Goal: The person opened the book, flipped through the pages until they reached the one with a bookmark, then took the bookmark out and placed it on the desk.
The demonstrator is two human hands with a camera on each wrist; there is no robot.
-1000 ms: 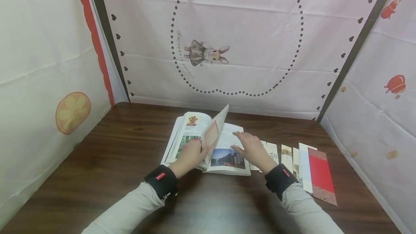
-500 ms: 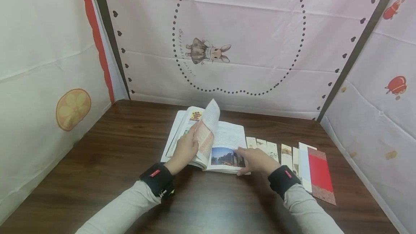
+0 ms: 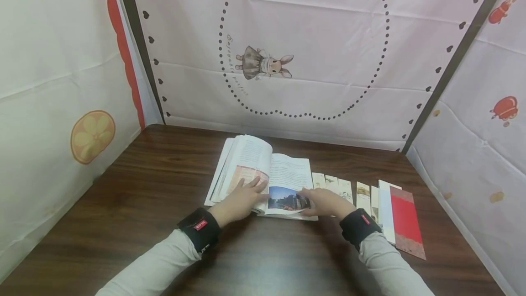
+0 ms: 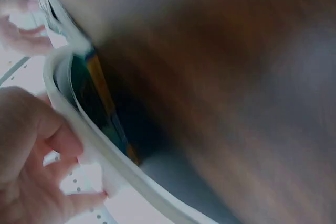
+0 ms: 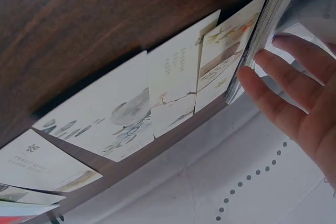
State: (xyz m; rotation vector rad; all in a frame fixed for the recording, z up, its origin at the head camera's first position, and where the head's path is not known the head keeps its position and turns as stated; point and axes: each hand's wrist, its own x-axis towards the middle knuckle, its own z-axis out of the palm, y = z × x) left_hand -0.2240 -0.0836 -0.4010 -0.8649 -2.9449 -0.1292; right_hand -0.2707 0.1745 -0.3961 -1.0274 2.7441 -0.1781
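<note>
A thick book [image 3: 287, 172] lies spread on the wooden table, a blue photo at the foot of its right page. My left hand [image 3: 240, 200] rests on the lower left page with fingers spread, near the spine. In the left wrist view, the left hand [image 4: 31, 156] is beside the bent book cover [image 4: 121, 166]. At the book's right edge my right hand [image 3: 328, 202] touches the lower corner, where the page bows up slightly. Its fingers [image 5: 278, 95] look mostly straight against the page edges in the right wrist view; the thumb's hold is hard to see there.
Illustrated cards [image 5: 173, 82] stand in a row right of the book, some partly under my right hand. Beyond them lie a pale blue card [image 3: 386, 214] and a red booklet [image 3: 407, 218]. Printed cloth walls [image 3: 320, 58] enclose the table [image 3: 164, 168] at the back and sides.
The raised pages have turned over to the left and now lie down. My left hand moved from holding them to resting on them; the right hand came down to the book's lower right corner.
</note>
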